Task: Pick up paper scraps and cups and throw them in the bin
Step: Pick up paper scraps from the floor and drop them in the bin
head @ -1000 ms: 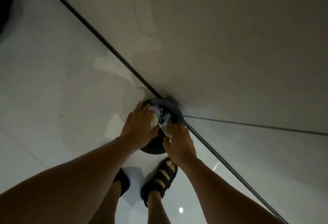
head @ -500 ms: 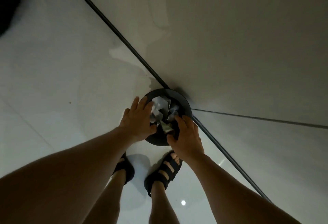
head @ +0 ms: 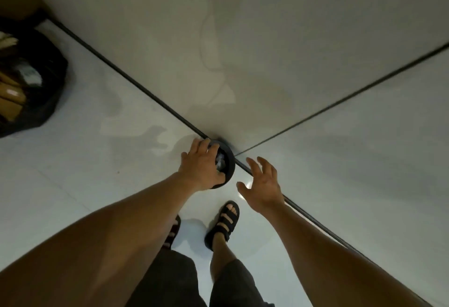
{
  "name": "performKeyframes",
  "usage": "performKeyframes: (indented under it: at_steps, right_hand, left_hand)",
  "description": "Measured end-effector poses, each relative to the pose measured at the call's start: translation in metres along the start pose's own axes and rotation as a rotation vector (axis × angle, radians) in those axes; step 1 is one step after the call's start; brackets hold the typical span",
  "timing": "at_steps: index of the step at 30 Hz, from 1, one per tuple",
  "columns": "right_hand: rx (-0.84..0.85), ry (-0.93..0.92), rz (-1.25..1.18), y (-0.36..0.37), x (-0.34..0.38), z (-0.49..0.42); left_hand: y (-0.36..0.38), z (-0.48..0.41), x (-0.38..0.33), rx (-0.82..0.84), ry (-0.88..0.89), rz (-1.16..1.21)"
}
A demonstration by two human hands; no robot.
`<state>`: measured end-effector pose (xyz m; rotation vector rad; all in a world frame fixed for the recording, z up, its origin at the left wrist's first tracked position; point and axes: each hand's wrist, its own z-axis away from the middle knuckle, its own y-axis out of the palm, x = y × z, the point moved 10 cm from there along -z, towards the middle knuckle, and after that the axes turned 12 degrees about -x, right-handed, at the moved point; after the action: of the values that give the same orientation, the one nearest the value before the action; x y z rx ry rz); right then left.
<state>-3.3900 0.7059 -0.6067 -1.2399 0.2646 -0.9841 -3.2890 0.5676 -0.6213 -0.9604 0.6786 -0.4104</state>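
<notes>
The scraps (head: 220, 161) sit in the bin (head: 230, 163), just right of the frame's centre, against the dark seam. The left hand (head: 200, 163) lies over the bin's mouth, fingers reaching its far rim; whether it grips the rim or only presses the paper down I cannot tell. The right hand (head: 261, 182) hovers beside the bin, lower right of it, fingers spread and holding nothing. The bin looks small and full, so lifting the left hand could drag scraps out or tip it.
</notes>
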Motion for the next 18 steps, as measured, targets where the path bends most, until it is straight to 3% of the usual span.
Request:
performKeyframes:
  at_steps: [9,18]
  right_hand:
    - [-0.218,0.275,-0.079,-0.092,-0.019,0.169]
    - [-0.467,0.649,-0.165,-0.149,-0.127,0.343]
  left_hand:
    - [-0.082,0.098,-0.090,0.054,0.341,-0.120]
    - [-0.066,0.218,-0.246,0.144,0.683,-0.220]
